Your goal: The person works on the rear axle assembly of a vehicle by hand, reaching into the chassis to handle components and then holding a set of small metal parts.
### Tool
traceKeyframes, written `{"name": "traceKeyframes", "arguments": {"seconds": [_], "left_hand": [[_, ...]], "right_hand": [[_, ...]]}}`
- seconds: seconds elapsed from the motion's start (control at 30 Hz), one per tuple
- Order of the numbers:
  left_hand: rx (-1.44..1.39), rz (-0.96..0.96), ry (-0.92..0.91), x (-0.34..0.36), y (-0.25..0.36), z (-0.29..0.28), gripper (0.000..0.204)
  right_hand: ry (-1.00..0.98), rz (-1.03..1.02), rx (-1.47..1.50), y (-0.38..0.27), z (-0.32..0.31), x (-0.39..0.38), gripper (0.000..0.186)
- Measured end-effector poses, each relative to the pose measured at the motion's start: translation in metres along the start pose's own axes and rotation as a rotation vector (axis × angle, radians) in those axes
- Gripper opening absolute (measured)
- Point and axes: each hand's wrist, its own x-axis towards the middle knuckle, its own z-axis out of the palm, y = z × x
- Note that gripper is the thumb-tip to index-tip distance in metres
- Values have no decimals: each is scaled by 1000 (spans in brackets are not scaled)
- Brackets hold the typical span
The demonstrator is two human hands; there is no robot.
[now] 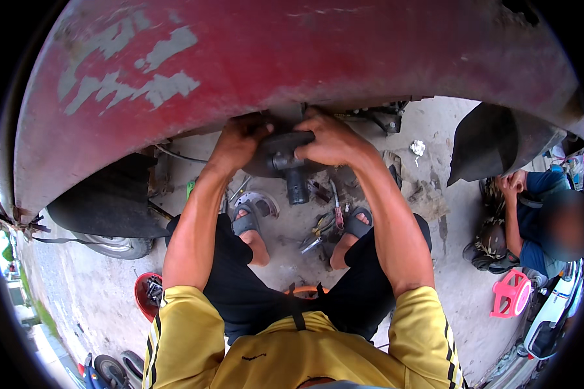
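I'm gripping a dark metal part (280,157) with both hands, left hand (239,141) and right hand (331,139) wrapped around its sides, holding it up under the red vehicle body (292,58) above my sandalled feet. A red bowl (143,299) is sitting on the concrete by my left leg, holding small dark hardware (too small to identify). Pliers (323,223) are lying between my feet.

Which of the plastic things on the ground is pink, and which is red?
The pink one is the little stool at the right, beside the other person. The red one is the bowl at the left, holding dark parts.
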Motion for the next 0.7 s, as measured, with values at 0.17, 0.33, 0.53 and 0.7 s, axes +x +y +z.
{"name": "traceKeyframes", "arguments": {"seconds": [0.17,0.33,0.53,0.7], "left_hand": [[-13,-52,9,0,-3,-1,35],[-17,-58,-4,1,-2,-2,36],[-30,-63,-12,1,0,-3,35],[-48,-40,-51,5,-11,-4,34]], "right_hand": [[-38,-43,112,5,-2,4,47],[-29,11,148,11,2,4,52],[-44,9,195,7,0,2,52],[54,-18,71,5,8,2,52]]}}
